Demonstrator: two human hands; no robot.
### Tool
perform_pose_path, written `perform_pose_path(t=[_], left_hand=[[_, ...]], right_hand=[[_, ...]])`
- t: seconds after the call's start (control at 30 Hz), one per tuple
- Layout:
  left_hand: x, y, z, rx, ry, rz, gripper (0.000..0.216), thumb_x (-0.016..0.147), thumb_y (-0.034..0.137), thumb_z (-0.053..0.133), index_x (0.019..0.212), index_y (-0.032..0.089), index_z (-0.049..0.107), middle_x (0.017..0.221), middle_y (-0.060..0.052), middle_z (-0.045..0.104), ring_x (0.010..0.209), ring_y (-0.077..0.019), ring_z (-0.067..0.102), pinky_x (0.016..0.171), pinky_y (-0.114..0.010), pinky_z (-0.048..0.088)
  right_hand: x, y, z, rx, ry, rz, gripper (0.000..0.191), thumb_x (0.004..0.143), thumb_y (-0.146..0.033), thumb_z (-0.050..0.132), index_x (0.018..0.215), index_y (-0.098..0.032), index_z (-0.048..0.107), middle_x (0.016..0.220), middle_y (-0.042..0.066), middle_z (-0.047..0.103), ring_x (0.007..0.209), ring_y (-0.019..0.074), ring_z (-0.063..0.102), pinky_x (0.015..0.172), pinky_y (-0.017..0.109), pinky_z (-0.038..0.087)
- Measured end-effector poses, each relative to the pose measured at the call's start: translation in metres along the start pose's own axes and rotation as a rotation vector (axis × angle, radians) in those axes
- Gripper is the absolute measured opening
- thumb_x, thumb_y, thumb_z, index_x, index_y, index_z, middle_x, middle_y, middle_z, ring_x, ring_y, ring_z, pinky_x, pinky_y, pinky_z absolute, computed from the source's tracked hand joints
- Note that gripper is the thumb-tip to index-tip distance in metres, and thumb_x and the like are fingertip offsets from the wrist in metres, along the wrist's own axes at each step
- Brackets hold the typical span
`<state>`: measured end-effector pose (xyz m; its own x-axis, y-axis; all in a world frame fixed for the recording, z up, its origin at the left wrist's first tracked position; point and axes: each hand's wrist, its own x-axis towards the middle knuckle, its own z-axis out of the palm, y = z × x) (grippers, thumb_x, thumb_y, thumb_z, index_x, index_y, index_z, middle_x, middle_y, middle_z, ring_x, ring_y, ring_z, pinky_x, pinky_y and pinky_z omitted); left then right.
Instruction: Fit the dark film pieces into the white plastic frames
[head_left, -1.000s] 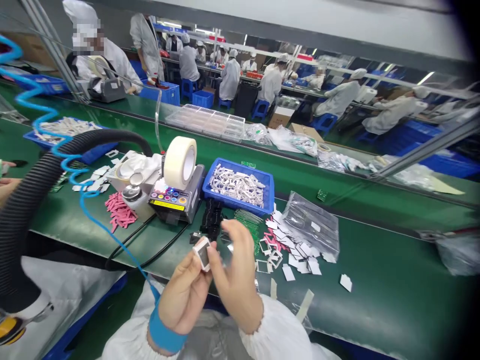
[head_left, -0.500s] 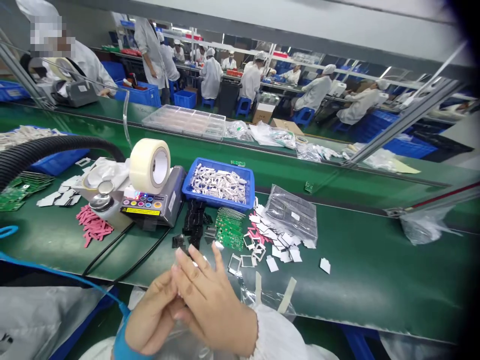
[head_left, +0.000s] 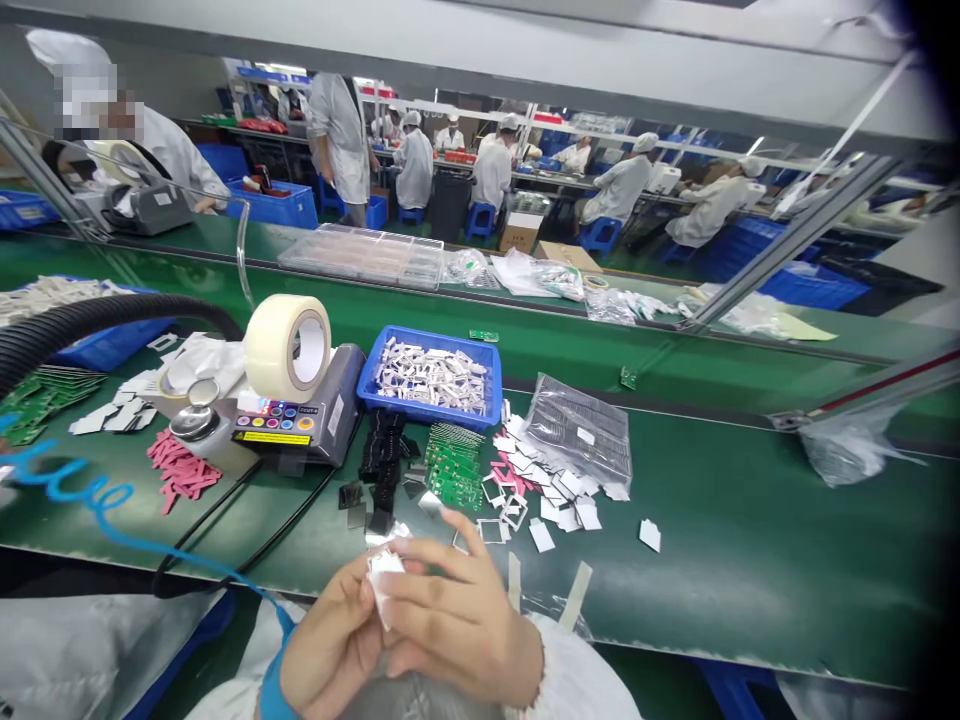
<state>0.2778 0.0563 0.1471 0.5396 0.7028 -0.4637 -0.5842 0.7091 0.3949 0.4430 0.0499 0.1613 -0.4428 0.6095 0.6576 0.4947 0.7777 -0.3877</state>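
Note:
Close to the bench's front edge, a small white rectangular piece (head_left: 385,582) is held upright between both hands. My left hand (head_left: 326,635), with a blue band at the wrist, pinches its left side. The fingers of my right hand (head_left: 465,610) lie across its right side and hide part of it; the right index finger points upward. Just beyond the hands lie small clear and dark square sheets (head_left: 430,504), a strip of black parts (head_left: 384,455), a stack of green circuit boards (head_left: 455,468) and white frames (head_left: 492,530).
A blue tray (head_left: 363,392) holds white parts. Left of it, a tape roll (head_left: 289,345) sits on a tape dispenser (head_left: 330,415) near pink strips (head_left: 180,468). White pieces (head_left: 564,488) and a bagged black stack (head_left: 581,425) lie right. A blue coiled cord (head_left: 150,540) crosses left.
The white piece now shows between my hands, which have moved slightly down and right. My right fingers have turned over its face. The blue cord has swung upward on the left.

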Motion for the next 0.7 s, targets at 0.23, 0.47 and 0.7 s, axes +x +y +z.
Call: perform_pose_path(t=[0.23, 0.47, 0.7], left_hand=[[0.003, 0.007, -0.014, 0.066, 0.092, 0.065, 0.03, 0.065, 0.028, 0.073, 0.094, 0.021, 0.07, 0.088, -0.006, 0.073, 0.079, -0.0201, 0.068, 0.07, -0.028, 0.054], [0.004, 0.01, -0.016, 0.093, 0.018, 0.118, 0.031, 0.061, 0.024, 0.076, 0.091, 0.022, 0.069, 0.094, -0.006, 0.072, 0.088, -0.0221, 0.067, 0.076, -0.03, 0.053], [0.011, 0.011, -0.015, 0.171, -0.028, 0.243, 0.03, 0.062, 0.024, 0.076, 0.09, 0.021, 0.068, 0.101, -0.007, 0.071, 0.091, -0.0214, 0.066, 0.075, -0.028, 0.051]], right_hand=[[-0.03, 0.075, -0.008, -0.455, -0.232, 0.691, 0.014, 0.075, -0.026, 0.069, 0.088, -0.023, 0.065, 0.094, 0.006, 0.066, 0.091, 0.027, 0.055, 0.08, 0.045, 0.034], [-0.033, 0.102, -0.005, -0.454, -0.353, 0.663, 0.018, 0.066, -0.018, 0.074, 0.082, -0.019, 0.065, 0.09, 0.008, 0.062, 0.091, 0.0292, 0.051, 0.081, 0.047, 0.03], [-0.023, 0.085, -0.027, -0.268, -0.267, 0.682, 0.012, 0.085, -0.017, 0.047, 0.081, -0.019, 0.059, 0.075, 0.003, 0.063, 0.067, 0.0169, 0.058, 0.064, 0.031, 0.045]])
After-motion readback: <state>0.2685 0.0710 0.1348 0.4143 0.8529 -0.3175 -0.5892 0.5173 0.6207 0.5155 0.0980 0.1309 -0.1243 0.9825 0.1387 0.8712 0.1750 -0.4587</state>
